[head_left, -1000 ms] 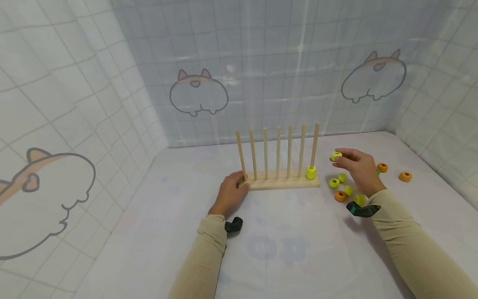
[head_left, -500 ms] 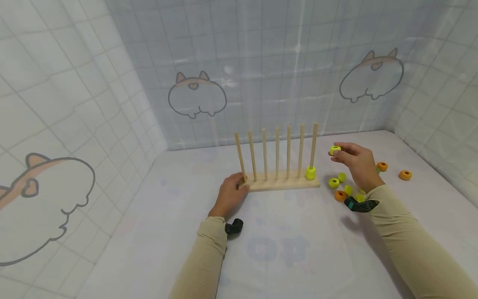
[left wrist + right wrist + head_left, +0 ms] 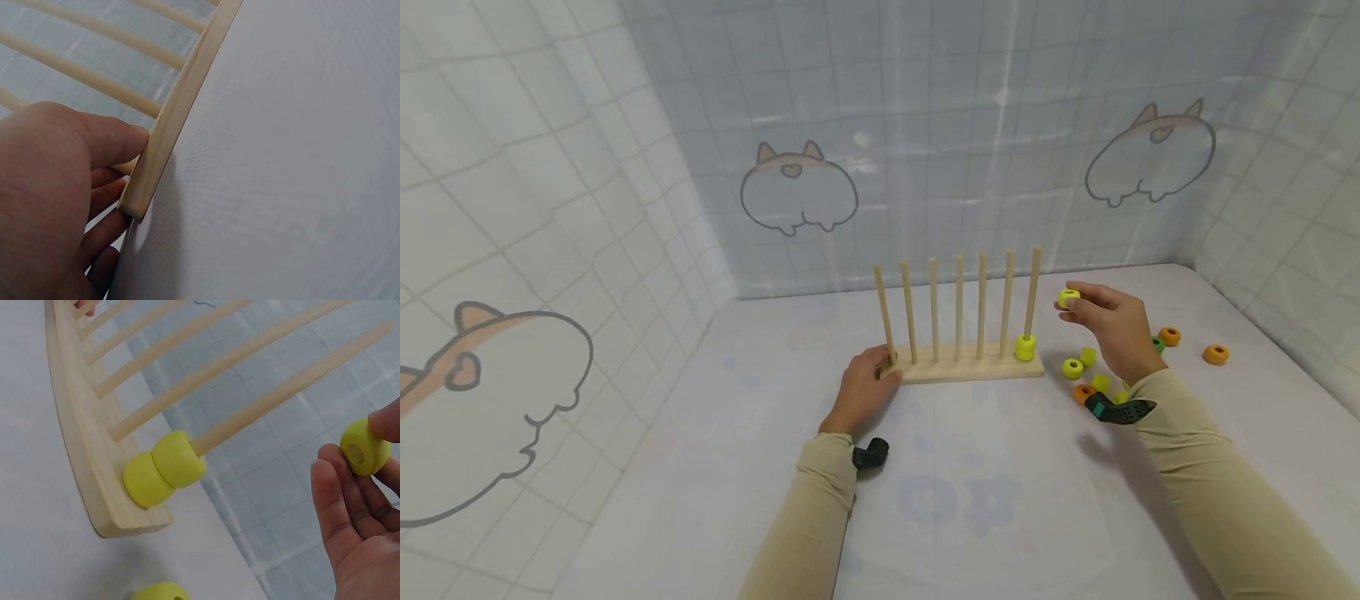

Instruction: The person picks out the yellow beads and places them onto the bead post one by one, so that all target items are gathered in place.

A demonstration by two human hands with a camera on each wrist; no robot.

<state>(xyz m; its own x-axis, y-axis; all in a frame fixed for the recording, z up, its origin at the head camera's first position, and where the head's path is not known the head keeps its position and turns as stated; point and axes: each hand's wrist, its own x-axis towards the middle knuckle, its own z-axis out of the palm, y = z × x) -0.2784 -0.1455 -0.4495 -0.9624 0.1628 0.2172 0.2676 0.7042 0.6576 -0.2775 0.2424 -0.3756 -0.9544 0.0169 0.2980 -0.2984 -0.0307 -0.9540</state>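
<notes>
A wooden peg rack (image 3: 958,368) stands upright mid-table, with several thin pegs rising from its base. My left hand (image 3: 857,392) grips the base's left end; in the left wrist view the thumb presses the edge while the other fingers lie behind. On the rightmost peg two yellow beads (image 3: 164,467) are stacked at the bottom. To the right of that peg, my right hand (image 3: 1116,329) pinches another yellow bead (image 3: 364,449) between thumb and fingers. It hangs above the table, apart from the peg, and its hole shows in the right wrist view.
Loose yellow beads (image 3: 1072,368) lie below my right hand, close to an orange bead (image 3: 1082,393). Farther right are a green bead (image 3: 1158,344), partly hidden, and two orange beads, one at the far right (image 3: 1216,354). A tile-patterned curtain (image 3: 925,150) surrounds the table.
My right hand has risen and shifted slightly left with the yellow bead, coming a little closer to the rightmost peg. The left hand and the rack have stayed in place.
</notes>
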